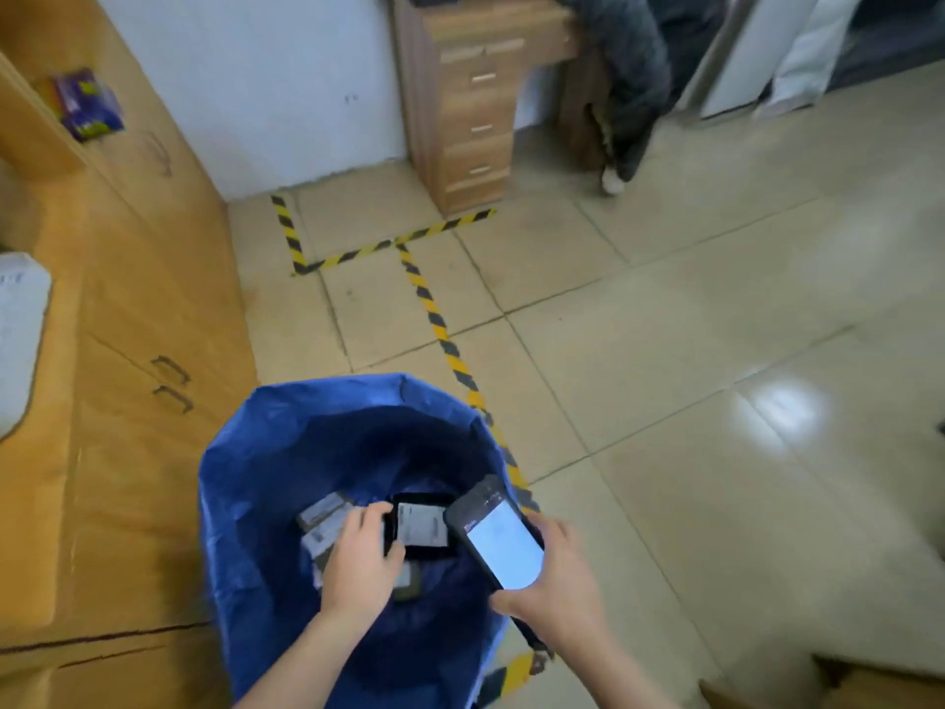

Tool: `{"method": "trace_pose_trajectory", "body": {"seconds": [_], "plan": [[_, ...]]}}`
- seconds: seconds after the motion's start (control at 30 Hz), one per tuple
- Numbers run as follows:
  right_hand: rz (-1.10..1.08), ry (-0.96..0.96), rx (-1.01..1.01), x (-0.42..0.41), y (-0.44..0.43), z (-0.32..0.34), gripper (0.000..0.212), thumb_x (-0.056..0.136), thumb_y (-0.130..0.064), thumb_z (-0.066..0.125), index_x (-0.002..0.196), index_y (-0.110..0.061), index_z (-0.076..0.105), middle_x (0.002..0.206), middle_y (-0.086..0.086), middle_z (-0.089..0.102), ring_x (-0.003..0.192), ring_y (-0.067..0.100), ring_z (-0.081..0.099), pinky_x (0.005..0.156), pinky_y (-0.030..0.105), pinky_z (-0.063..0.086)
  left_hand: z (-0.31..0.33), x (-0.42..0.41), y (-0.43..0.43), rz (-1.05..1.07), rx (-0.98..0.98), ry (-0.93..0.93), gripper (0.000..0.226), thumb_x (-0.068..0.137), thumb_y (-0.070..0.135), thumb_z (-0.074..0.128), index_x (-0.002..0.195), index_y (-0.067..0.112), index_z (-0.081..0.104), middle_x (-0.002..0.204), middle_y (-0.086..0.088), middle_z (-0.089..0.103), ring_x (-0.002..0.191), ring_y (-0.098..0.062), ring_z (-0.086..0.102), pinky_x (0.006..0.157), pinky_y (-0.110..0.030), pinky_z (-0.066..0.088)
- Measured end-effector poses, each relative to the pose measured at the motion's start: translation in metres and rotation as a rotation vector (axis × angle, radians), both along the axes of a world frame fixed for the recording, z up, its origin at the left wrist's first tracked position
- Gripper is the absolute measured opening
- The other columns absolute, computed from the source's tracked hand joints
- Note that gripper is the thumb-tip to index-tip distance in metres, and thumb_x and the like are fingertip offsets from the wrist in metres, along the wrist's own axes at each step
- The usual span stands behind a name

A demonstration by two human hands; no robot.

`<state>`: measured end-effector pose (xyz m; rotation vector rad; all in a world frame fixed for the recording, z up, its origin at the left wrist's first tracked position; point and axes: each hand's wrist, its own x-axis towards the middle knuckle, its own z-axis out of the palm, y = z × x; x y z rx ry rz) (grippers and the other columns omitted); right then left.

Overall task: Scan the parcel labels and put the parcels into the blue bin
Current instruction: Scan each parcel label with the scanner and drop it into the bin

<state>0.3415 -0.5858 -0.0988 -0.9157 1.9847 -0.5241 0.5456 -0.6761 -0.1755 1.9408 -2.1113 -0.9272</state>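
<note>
Closest in, at six o'clock in the view, two bare forearms reach down over the blue bin [245, 504], a tall sack-lined tub whose open mouth fills the lower middle. The left hand [360, 560] is inside the mouth, its fingers [370, 516] curled over the left edge of a black parcel [424, 550] and the thumb pressed against the near edge, so the parcel is pinched and held flat with its white label [422, 524] facing up. At four o'clock from that parcel, the right hand [560, 585] grips a dark handheld scanner [498, 539], fingers wrapped round its lower end; the lit screen is turned upward and the top of the device overlaps the parcel's right edge. Deeper in the bin, at nine o'clock from the held parcel, several other parcels [322, 524] lie piled with pale labels showing, too blurred to read. The bin stands on a tiled floor [716, 350], just beside a wooden cabinet [153, 299] at nine o'clock, which has two dark handles [171, 383]. A white object [18, 340] sits on the worktop [46, 222] at the left edge. Yellow-and-black tape [440, 322] runs from behind the bin towards twelve o'clock and branches near the wall. At eleven o'clock a purple packet [87, 104] lies at the cabinet's far end. At twelve o'clock stands a wooden drawer unit [473, 110], and at one o'clock a person's trouser leg and pale shoe [613, 181] are beside it.
</note>
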Motion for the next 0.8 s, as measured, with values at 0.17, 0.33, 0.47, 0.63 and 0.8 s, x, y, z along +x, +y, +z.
{"method": "trace_pose_trajectory", "body": {"seconds": [0.17, 0.33, 0.47, 0.63, 0.8], "plan": [[-0.143, 0.130, -0.084, -0.073, 0.121, 0.080, 0.080, 0.053, -0.026, 0.078, 0.125, -0.028, 0.044, 0.105, -0.019, 0.034, 0.085, 0.002, 0.050, 0.079, 0.027, 0.050, 0.071, -0.074, 0.072, -0.233, -0.085, 0.082, 0.042, 0.090, 0.018, 0.062, 0.130, 0.023, 0.050, 0.115, 0.007, 0.047, 0.101, -0.016, 0.058, 0.083, -0.031, 0.047], [-0.307, 0.220, -0.070, -0.138, 0.260, 0.138, 0.085, 0.050, -0.039, 0.079, 0.125, -0.031, 0.039, 0.109, -0.012, 0.035, 0.098, 0.005, 0.045, 0.087, 0.028, 0.048, 0.131, -0.177, 0.159, -0.428, -0.116, 0.160, 0.041, 0.090, 0.019, 0.064, 0.129, 0.019, 0.051, 0.117, 0.004, 0.052, 0.108, -0.015, 0.056, 0.086, -0.029, 0.046], [-0.513, 0.276, -0.078, -0.181, 0.370, 0.167, 0.088, 0.048, -0.041, 0.079, 0.124, -0.033, 0.036, 0.112, -0.012, 0.035, 0.105, 0.006, 0.043, 0.093, 0.031, 0.047, 0.164, -0.262, 0.238, -0.630, -0.098, 0.264, 0.048, 0.082, 0.009, 0.070, 0.127, 0.019, 0.056, 0.111, -0.001, 0.058, 0.104, -0.017, 0.060, 0.090, -0.031, 0.048], [-0.765, 0.326, -0.044, -0.226, 0.486, 0.188, 0.088, 0.053, -0.042, 0.079, 0.127, -0.034, 0.032, 0.117, -0.011, 0.032, 0.108, 0.005, 0.040, 0.096, 0.034, 0.046, 0.185, -0.362, 0.329, -0.950, -0.060, 0.331, 0.049, 0.077, 0.008, 0.073, 0.123, 0.017, 0.059, 0.104, 0.002, 0.055, 0.096, -0.008, 0.054, 0.082, -0.016, 0.037], [-0.978, 0.376, 0.027, -0.259, 0.563, 0.195, 0.081, 0.055, -0.039, 0.079, 0.122, -0.031, 0.033, 0.119, -0.009, 0.033, 0.108, 0.006, 0.043, 0.095, 0.032, 0.048, 0.191, -0.451, 0.397, -1.144, -0.029, 0.326, 0.056, 0.080, 0.025, 0.075, 0.129, 0.033, 0.048, 0.109, 0.015, 0.047, 0.101, 0.001, 0.050, 0.087, -0.013, 0.039]]}}
